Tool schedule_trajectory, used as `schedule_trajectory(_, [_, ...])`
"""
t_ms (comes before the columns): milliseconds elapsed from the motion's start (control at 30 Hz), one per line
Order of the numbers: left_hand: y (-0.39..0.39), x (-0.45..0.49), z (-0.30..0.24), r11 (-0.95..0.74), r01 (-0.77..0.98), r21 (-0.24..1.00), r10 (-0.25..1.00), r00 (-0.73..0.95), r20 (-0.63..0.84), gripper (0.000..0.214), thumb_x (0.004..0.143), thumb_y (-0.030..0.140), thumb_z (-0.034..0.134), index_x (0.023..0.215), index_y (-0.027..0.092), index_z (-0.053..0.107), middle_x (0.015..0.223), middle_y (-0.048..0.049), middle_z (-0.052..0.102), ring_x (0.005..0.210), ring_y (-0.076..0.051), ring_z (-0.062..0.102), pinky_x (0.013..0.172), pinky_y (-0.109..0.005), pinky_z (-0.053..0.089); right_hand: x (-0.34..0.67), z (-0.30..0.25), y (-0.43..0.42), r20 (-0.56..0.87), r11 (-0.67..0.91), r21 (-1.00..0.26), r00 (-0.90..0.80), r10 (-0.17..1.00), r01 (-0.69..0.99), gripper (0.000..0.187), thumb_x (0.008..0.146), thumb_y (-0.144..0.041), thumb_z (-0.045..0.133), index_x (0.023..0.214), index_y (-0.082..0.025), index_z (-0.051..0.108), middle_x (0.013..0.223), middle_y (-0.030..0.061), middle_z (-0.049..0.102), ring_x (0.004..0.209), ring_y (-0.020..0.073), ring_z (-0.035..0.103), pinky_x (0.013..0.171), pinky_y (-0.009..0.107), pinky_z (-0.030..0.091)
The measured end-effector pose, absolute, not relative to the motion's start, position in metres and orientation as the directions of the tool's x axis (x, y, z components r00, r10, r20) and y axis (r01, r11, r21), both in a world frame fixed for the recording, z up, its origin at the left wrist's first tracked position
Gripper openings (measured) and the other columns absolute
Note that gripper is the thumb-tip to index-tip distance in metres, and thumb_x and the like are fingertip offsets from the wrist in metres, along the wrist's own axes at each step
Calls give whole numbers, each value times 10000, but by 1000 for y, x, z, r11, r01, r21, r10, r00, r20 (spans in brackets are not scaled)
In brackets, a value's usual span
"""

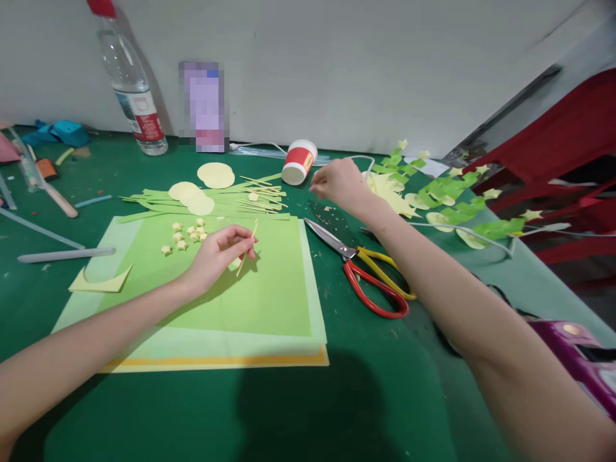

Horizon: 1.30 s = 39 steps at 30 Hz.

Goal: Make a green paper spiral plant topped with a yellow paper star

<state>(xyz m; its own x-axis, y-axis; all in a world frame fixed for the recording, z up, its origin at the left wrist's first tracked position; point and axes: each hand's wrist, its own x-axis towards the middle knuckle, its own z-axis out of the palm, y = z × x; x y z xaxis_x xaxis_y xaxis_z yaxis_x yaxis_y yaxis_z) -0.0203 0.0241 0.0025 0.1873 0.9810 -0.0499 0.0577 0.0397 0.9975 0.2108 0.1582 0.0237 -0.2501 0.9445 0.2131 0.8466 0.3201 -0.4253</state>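
Observation:
Between the thumb and fingers of my left hand (224,253) is a thin yellow paper strip (248,247), held slanting above a stack of green paper sheets (269,308). Several small folded paper stars (181,245) lie on the sheets just left of that hand. My right hand (341,183) is raised over the table to the right, near a red and white paper cup (299,162). Its fingers are drawn together in a pinch, and whatever they may hold is hidden or too small to see. Scissors (344,250) with one red and one yellow handle lie below it.
Green strips (158,203) and pale yellow paper circles (215,175) lie behind the stack. At the back stand a water bottle (139,102) and a phone (206,106). Green star-tipped paper pieces (447,189) and a white cable (462,228) occupy the right side. A curved offcut (101,282) lies left.

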Motion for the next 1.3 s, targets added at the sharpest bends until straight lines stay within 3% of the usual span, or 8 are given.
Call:
schedule_trajectory(100, [25,-21,2,38,63,997,981,187,-49,101,763,260,598,770,159,591,603,15,600,547,-95,508,558,-235,399,215,25,157,199,290,-336,-233,952,896,115,697,-159,614,600,-110,654,665,150,657,850,355,618,782,502,457])
schedule_trajectory(233, [24,-20,8,35,66,997,981,189,-47,115,774,282,597,782,167,593,629,17,609,555,-90,509,563,-232,405,217,29,139,212,359,-328,-302,929,874,347,678,-114,603,1015,-170,662,1026,94,678,1011,292,591,852,405,457])
schedule_trajectory(433, [1,-13,38,-53,45,998,949,312,36,74,801,258,582,773,193,599,609,31,607,608,-94,551,593,-219,441,216,36,96,244,291,-460,-196,950,839,279,841,-284,451,915,-129,671,786,90,696,619,180,643,630,320,516])
schedule_trajectory(567, [-20,-7,59,-40,96,995,934,357,3,60,783,250,600,738,210,602,574,29,609,554,-105,543,522,-228,435,217,41,72,364,439,-586,-263,893,681,569,690,-125,599,1245,-203,501,1284,87,535,1060,233,584,831,367,514])
schedule_trajectory(767, [-29,-4,65,-10,108,994,927,374,-31,69,766,272,621,720,222,610,565,21,609,530,-114,540,464,-231,419,213,49,54,362,440,-619,-262,895,651,259,800,-221,546,1044,-238,635,1197,49,607,1166,242,522,1012,453,384])
schedule_trajectory(1000, [-8,-21,68,-208,249,946,973,155,173,37,799,267,605,784,256,637,616,42,602,567,-89,540,507,-209,403,212,53,62,169,225,-699,-148,974,679,236,805,-140,512,998,-174,644,856,55,712,804,205,636,716,351,472])
schedule_trajectory(1167, [1,-27,76,-241,273,931,970,99,222,34,800,263,600,795,241,625,613,30,591,594,-100,550,536,-215,414,216,57,61,270,291,-645,-145,952,707,104,743,-161,610,802,-207,682,851,46,693,771,202,610,700,342,450])
schedule_trajectory(1300, [8,-23,62,-169,405,899,978,181,102,92,816,280,556,783,200,588,675,3,635,616,-122,567,510,-224,391,214,52,58,379,395,-523,-208,902,755,122,742,-170,615,828,-221,683,887,54,673,838,221,590,745,358,442])
